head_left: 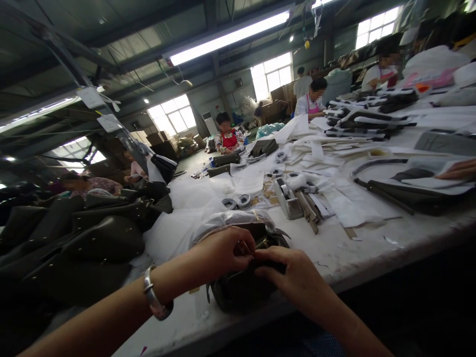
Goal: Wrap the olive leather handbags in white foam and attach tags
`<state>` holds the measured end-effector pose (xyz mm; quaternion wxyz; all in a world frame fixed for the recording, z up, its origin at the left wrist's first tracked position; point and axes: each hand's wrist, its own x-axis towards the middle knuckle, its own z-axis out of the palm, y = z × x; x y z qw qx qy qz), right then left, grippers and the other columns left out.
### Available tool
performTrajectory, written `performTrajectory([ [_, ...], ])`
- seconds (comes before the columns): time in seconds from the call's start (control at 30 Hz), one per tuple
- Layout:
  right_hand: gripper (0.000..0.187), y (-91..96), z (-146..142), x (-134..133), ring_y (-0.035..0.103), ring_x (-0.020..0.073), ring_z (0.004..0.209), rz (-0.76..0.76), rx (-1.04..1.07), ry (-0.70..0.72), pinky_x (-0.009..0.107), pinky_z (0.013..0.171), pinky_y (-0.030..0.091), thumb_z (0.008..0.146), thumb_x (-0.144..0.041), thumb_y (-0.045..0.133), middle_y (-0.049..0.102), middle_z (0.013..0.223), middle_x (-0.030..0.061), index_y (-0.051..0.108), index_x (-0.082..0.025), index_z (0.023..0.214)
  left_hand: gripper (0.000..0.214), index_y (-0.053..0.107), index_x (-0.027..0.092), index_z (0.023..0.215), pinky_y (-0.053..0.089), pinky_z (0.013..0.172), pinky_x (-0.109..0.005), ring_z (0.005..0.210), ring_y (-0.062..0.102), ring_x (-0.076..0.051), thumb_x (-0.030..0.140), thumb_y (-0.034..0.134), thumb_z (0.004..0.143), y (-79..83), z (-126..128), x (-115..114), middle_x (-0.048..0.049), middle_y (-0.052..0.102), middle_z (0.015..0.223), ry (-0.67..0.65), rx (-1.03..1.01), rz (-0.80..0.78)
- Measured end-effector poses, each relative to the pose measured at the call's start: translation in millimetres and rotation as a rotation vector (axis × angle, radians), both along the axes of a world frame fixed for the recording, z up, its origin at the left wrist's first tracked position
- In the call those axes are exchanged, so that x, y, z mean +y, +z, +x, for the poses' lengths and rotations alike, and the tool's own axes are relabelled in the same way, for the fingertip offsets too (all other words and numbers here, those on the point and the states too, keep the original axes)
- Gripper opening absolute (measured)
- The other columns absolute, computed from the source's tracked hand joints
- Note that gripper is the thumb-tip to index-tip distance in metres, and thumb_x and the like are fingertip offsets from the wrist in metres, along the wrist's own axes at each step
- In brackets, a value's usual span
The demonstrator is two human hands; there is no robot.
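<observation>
A dark olive handbag (241,292) stands on the table in front of me, its handle (223,219) wrapped in clear plastic. My left hand (230,250) is closed in a pinch over the bag's top, with a small shiny metal piece (242,246) at its fingers. Fingertips nearly meeting the left ones, my right hand (284,265) grips the upper front of the bag. A bit of brass zip (265,242) shows behind the hands. My fingers hide the exact spot where they meet.
A tape dispenser (288,199) and tape rolls (237,202) lie beyond the bag. Dark bags (100,243) are heaped at left. White paper sheets (201,191) cover much of the table. At right, another person's hand (457,170) rests on a bag (409,196). Several people work farther back.
</observation>
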<state>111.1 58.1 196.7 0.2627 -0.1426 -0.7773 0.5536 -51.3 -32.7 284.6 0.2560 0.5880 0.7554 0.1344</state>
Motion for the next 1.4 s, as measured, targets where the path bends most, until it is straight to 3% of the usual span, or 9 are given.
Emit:
performTrajectory([
  [0.2,0.033,-2.0,0,3,0.069,0.0213,0.098,-0.023,0.016,0.025,0.030,0.089,0.051,0.078,-0.013,0.069,0.076,0.105,-0.0011,0.077,-0.029,0.106,0.021,0.066,0.024,0.090,0.044,0.065,-0.022,0.074,0.063,-0.014,0.020,0.061,0.070,-15.7,3,2,0.0031,0.069,0.082,-0.119,0.276,0.128],
  [0.37,0.035,-6.3,1,5,0.069,0.0208,0.099,-0.052,0.039,0.013,0.029,0.090,0.051,0.077,-0.013,0.071,0.076,0.104,-0.0029,0.076,-0.031,0.106,0.024,0.064,0.027,0.098,0.040,0.059,-0.024,0.068,0.060,-0.014,0.026,0.059,0.075,-29.5,1,-3,0.0043,0.067,0.079,-0.067,0.370,0.108],
  [0.63,0.035,-7.4,-3,6,0.068,0.0230,0.103,-0.078,0.083,0.000,0.033,0.095,0.051,0.079,-0.017,0.069,0.075,0.108,0.0008,0.075,-0.029,0.111,0.019,0.057,0.022,0.096,0.043,0.069,-0.028,0.079,0.061,-0.019,0.019,0.051,0.078,-16.1,11,2,-0.0014,0.067,0.087,-0.132,0.433,0.128],
  [0.9,0.037,-14.1,-8,9,0.068,0.0210,0.104,-0.089,0.082,0.003,0.031,0.096,0.049,0.077,-0.015,0.071,0.075,0.107,-0.0025,0.075,-0.031,0.110,0.018,0.058,0.024,0.098,0.043,0.065,-0.025,0.074,0.058,-0.015,0.023,0.052,0.081,-21.6,7,-3,0.0021,0.064,0.084,-0.078,0.336,0.146],
  [1.13,0.028,-13.5,-8,10,0.068,0.0223,0.104,-0.096,0.040,-0.012,0.031,0.095,0.049,0.076,-0.020,0.073,0.076,0.106,-0.0003,0.077,-0.026,0.103,0.016,0.060,0.023,0.091,0.045,0.068,-0.026,0.074,0.060,-0.015,0.018,0.049,0.082,-23.9,7,0,0.0012,0.065,0.082,-0.028,0.286,0.236],
  [1.27,0.022,-12.6,-9,12,0.068,0.0221,0.101,-0.127,0.008,-0.014,0.032,0.093,0.050,0.080,-0.026,0.071,0.076,0.103,0.0000,0.077,-0.025,0.101,0.027,0.060,0.026,0.114,0.049,0.066,-0.026,0.074,0.064,-0.015,0.033,0.049,0.091,-19.5,1,-10,0.0012,0.069,0.084,0.082,0.004,0.201],
  [1.4,0.023,-13.1,-9,11,0.068,0.0224,0.101,-0.135,-0.005,-0.010,0.033,0.094,0.049,0.080,-0.027,0.071,0.076,0.102,-0.0001,0.077,-0.025,0.101,0.052,0.053,0.027,0.132,0.054,0.079,-0.030,0.090,0.068,-0.019,0.044,0.064,0.085,-23.5,-12,-20,-0.0011,0.073,0.098,0.139,-0.215,0.133],
])
